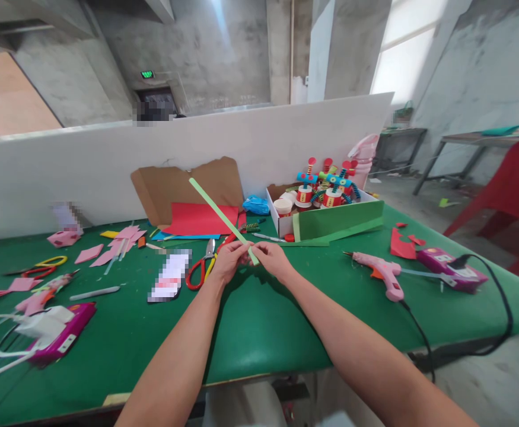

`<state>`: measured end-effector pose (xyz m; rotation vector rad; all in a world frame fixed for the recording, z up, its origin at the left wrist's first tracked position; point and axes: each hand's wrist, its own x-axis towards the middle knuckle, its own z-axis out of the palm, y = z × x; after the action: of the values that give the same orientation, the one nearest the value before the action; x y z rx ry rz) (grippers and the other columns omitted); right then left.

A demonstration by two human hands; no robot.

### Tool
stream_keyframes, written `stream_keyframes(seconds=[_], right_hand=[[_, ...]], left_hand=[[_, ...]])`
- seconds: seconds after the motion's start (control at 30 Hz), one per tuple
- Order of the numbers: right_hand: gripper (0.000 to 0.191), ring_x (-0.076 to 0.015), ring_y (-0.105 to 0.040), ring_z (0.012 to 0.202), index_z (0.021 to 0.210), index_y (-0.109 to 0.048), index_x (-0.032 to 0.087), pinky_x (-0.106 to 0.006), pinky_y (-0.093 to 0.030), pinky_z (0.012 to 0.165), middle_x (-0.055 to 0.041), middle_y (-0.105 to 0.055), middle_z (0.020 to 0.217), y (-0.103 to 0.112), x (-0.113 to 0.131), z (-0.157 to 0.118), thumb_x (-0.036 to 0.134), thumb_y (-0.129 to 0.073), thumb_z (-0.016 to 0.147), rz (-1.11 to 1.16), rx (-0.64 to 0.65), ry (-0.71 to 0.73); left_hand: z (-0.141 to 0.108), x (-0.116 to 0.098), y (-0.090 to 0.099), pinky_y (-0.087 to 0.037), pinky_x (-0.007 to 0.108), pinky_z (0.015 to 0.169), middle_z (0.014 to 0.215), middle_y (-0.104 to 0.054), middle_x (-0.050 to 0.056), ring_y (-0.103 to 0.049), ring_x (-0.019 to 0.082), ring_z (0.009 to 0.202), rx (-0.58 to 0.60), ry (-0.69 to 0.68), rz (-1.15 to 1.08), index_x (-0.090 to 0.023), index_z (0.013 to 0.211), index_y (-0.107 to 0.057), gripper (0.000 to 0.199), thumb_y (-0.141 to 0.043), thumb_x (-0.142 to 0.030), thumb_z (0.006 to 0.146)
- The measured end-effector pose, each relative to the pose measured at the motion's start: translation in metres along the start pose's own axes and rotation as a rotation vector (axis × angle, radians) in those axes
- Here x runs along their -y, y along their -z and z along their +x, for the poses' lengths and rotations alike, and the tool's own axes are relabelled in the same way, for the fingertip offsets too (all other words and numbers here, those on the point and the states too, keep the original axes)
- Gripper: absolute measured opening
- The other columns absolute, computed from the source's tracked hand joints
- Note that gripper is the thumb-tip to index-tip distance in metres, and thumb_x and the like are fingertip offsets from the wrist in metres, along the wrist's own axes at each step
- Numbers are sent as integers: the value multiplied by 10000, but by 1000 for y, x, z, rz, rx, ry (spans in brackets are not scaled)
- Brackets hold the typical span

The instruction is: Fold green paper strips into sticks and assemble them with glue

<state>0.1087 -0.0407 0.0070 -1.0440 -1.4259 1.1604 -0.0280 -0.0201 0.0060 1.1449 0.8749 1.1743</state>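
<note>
A long light-green paper strip [215, 205] slants up and to the left from my fingers, above the green table. My left hand [231, 260] pinches it near its lower end. Close beside it, my right hand [273, 258] grips the same end from the right, with fingers closed. Just left of my left hand lie red-handled scissors [202, 267], partly hidden by that hand. Behind my hands are sheets of red paper [201, 219] and a small dark green coil [252, 228].
A box [337, 220] of paper-cup figures stands at the back right. On the right lie a pink glue gun [381, 270] and a purple power strip [452, 268]. Leftward are a phone [170, 276], pink paper pieces [117, 243], and another power strip [61, 338].
</note>
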Motion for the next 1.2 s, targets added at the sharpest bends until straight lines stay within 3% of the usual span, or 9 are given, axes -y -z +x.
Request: stream_keyframes(seconds=[0.13, 0.3, 0.47, 0.7, 1.2], right_hand=[[132, -129, -593, 596, 703, -613, 179, -237, -455, 584, 11, -649, 631, 0, 4, -4, 306, -643, 727, -325, -75, 91], [131, -138, -605, 634, 707, -613, 178, -234, -438, 592, 0, -680, 683, 0, 6, -6, 259, -708, 666, -448, -106, 89], [79, -146, -620, 648, 696, -620, 180, -241, -441, 602, -14, -701, 699, 2, 4, -4, 228, -683, 705, -421, -97, 93], [138, -155, -633, 596, 727, -628, 186, -259, -469, 588, -9, -690, 675, 3, 2, -1, 319, -665, 729, -222, -112, 13], [103, -153, -609, 642, 713, -655, 188, -255, -444, 630, 2, -686, 700, 12, 1, 2, 289, -634, 720, -319, -172, 97]], left_hand=[[2, 3, -1, -305, 196, 440, 482, -508, -47, -412, 54, 434, -44, -9, 29, -118, 726, -691, 371, -788, -429, 549], [2, 8, -4, -354, 205, 473, 513, -541, -38, -461, 76, 466, -79, -98, 131, -127, 751, -675, 357, -749, -442, 599], [3, 10, -5, -408, 238, 528, 539, -584, -24, -517, 108, 496, -119, -156, 188, -137, 784, -664, 376, -715, -475, 628], [0, 5, -11, -434, 239, 574, 543, -599, -22, -537, 111, 525, -157, -213, 184, -139, 768, -663, 324, -694, -447, 669], [-2, 3, -14, -480, 260, 586, 565, -628, -18, -599, 136, 541, -164, -262, 195, -170, 718, -621, 278, -717, -418, 639]])
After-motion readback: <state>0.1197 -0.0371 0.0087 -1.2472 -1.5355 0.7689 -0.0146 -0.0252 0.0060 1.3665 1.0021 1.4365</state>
